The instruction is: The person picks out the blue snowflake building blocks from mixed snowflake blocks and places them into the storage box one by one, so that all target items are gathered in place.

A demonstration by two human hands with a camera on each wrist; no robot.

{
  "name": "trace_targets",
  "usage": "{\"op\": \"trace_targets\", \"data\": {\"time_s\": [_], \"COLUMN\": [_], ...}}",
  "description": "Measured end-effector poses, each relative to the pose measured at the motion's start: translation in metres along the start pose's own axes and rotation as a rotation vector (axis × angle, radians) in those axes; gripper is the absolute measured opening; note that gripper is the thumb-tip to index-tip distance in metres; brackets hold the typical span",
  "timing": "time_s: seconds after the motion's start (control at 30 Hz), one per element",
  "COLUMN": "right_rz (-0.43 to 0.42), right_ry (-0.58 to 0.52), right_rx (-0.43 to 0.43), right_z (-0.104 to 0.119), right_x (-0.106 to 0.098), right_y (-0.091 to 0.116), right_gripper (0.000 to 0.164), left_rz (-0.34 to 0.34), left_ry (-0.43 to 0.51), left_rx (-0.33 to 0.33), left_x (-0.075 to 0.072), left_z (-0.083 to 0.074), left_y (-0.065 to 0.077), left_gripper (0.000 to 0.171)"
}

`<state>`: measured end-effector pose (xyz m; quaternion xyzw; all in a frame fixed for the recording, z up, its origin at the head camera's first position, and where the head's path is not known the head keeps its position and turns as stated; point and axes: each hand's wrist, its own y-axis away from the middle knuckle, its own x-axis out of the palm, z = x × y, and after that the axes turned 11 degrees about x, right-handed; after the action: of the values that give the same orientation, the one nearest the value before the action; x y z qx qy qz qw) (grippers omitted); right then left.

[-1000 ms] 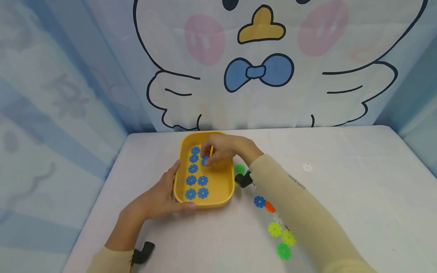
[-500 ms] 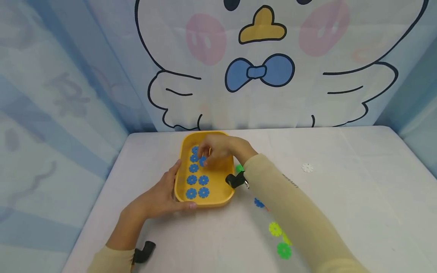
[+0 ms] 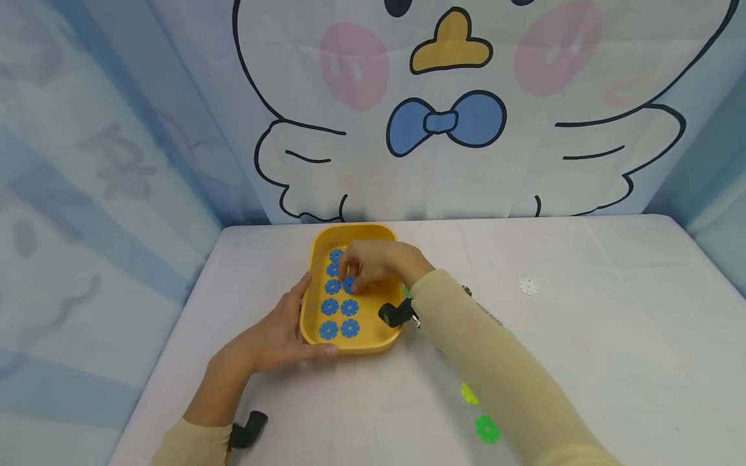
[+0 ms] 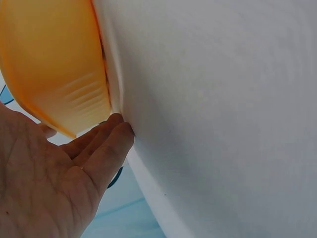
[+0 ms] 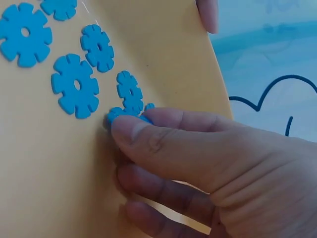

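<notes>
A yellow tray point(image 3: 379, 336) holds several blue notched discs point(image 3: 329, 306) in two columns. My left hand point(image 3: 274, 333) grips its near left corner, with the thumb along the front wall and the fingers along the left wall. In the left wrist view, the left fingers point(image 4: 106, 148) lie low beside the tray wall, near the tabletop. Inside the tray, my right hand point(image 3: 373, 264) pinches a blue notched disc point(image 5: 119, 113) at the upper end of the right column. The thumb covers part of that disc, and its other fingers hang loosely curled.
On the white table point(image 3: 612, 362), a green disc point(image 3: 487, 429) and a partly covered yellow disc point(image 3: 469, 393) lie by the right sleeve point(image 3: 484, 356). A white disc point(image 3: 528, 287) lies farther right. A printed curtain point(image 3: 454, 175) hangs behind the table.
My right hand has shifted slightly toward me within the tray, with its blue disc nearer the right column. The right forearm now covers more loose discs. My left hand keeps its place on the tray.
</notes>
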<state>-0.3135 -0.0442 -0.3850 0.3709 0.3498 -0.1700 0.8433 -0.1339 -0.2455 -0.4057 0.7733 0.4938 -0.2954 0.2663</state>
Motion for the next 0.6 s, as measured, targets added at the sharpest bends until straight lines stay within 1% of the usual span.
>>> {"op": "trace_targets", "data": {"time_s": [0.17, 0.27, 0.43, 0.6], "right_rz": [-0.003, -0.013, -0.027, -0.018], "right_ry": [0.003, 0.007, 0.022, -0.001], "right_rx": [0.046, 0.056, 0.044, 0.04], "right_z": [0.0011, 0.0014, 0.0008, 0.0001], "right_x": [0.0022, 0.0037, 0.0077, 0.0104], "right_y": [0.0, -0.0004, -0.0039, -0.0054], "right_gripper": [0.024, 0.023, 0.024, 0.025], "left_rz": [0.009, 0.008, 0.009, 0.013], "left_ry": [0.001, 0.002, 0.0, -0.004], "left_rx": [-0.016, -0.016, -0.003, -0.005], "left_x": [0.0008, 0.0007, 0.0002, 0.0], "left_z": [0.0005, 0.0007, 0.001, -0.0002], "left_y": [-0.0002, -0.0005, -0.0007, -0.0008], "left_gripper": [0.136, 0.136, 0.136, 0.136]}}
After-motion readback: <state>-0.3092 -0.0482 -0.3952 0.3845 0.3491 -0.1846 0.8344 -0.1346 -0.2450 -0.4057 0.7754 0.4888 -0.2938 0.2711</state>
